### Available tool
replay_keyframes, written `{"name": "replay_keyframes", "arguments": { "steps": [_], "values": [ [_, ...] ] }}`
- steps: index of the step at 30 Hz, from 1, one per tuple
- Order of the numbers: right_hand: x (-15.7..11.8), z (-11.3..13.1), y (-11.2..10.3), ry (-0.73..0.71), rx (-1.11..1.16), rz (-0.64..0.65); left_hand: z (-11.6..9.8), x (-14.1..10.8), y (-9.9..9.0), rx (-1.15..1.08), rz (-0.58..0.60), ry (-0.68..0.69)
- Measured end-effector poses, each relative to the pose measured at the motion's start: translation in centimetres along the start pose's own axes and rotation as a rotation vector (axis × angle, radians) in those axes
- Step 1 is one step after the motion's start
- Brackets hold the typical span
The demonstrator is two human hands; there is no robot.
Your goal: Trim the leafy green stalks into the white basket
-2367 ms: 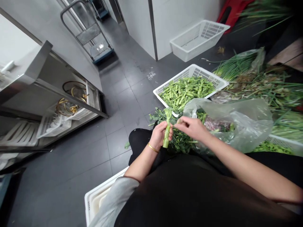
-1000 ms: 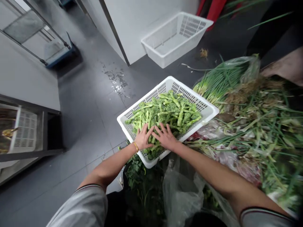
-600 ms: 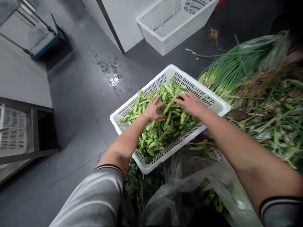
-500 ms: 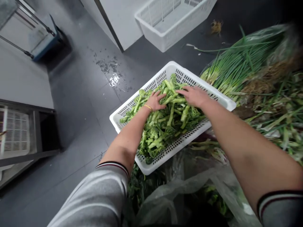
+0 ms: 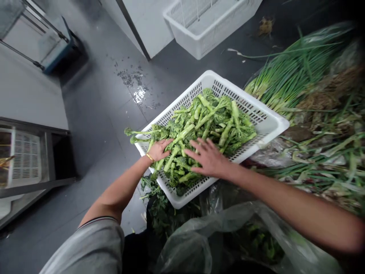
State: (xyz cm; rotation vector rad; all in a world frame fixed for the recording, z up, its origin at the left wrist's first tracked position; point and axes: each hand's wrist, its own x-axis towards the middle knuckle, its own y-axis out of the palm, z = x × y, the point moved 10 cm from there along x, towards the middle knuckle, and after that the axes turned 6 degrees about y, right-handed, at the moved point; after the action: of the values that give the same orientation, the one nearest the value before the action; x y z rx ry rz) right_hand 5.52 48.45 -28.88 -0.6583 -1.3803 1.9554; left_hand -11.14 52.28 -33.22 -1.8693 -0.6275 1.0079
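Head view, vs prev frame: L hand (image 5: 159, 150) + R hand (image 5: 210, 160) shifted to near side of slotted plastic basket (image 5: 281, 123). Both open, apart, at the broccolini (image 5: 184, 133) inside. Bskt well loaded; few stems o/hang rim, not tucked in.

gold bracelet (image 5: 149, 156), gray sleeve (image 5: 91, 247)

We're in dim, greyish light, glare bouncing off the wet floor (image 5: 139, 95), corners dark, right hand (image 5: 209, 159) slightly blurred.
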Motion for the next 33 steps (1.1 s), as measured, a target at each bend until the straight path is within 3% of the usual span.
{"name": "replay_keyframes", "arguments": {
  "steps": [2, 5, 7, 10, 12, 15, 17, 18, 21, 23, 25, 28, 33],
  "values": [
    [-0.9, 3.3, 3.0, -0.091, 0.011, 0.043, 0.1, 0.1, 1.0, 0.022, 0.017, -0.050],
    [-1.8, 3.7, 5.5, -0.112, 0.008, 0.018, -1.4, 0.2, 1.4, 0.066, 0.061, -0.118],
    [-2.1, 3.1, 5.9, -0.123, 0.004, -0.025, -3.0, -0.1, 0.3, 0.097, 0.058, -0.128],
    [-2.4, 2.6, 6.2, -0.161, -0.005, -0.064, -4.3, -1.0, -3.1, 0.118, -0.029, -0.102],
    [-2.5, 2.6, 6.5, -0.171, -0.010, -0.068, -3.2, -1.9, -5.9, 0.127, -0.132, -0.100],
    [-2.6, 2.5, 6.8, -0.153, -0.014, -0.059, 2.5, -3.8, -8.2, 0.170, -0.212, -0.332],
    [-2.5, 2.5, 6.9, -0.137, -0.021, -0.039, 6.1, -5.0, -6.7, 0.166, -0.112, -0.515],
    [-2.4, 2.5, 7.0, -0.130, -0.027, -0.026, 6.8, -5.4, -5.5, 0.152, -0.049, -0.551],
    [-2.1, 2.6, 6.9, -0.111, -0.049, 0.011, 4.7, -5.3, -2.2, 0.117, 0.035, -0.483],
    [-2.0, 2.6, 6.8, -0.100, -0.061, 0.031, 2.8, -4.9, -0.9, 0.094, 0.072, -0.441],
    [-1.9, 2.6, 6.7, -0.088, -0.060, 0.049, 2.4, -4.4, 0.0, 0.042, 0.144, -0.448],
    [-1.7, 2.5, 6.6, -0.078, -0.036, 0.067, 4.2, -3.1, -0.2, -0.049, 0.175, -0.467],
    [-1.5, 2.4, 6.5, -0.072, -0.030, 0.074, 7.8, 0.3, -3.4, 0.001, -0.077, -0.527]
  ]
}}
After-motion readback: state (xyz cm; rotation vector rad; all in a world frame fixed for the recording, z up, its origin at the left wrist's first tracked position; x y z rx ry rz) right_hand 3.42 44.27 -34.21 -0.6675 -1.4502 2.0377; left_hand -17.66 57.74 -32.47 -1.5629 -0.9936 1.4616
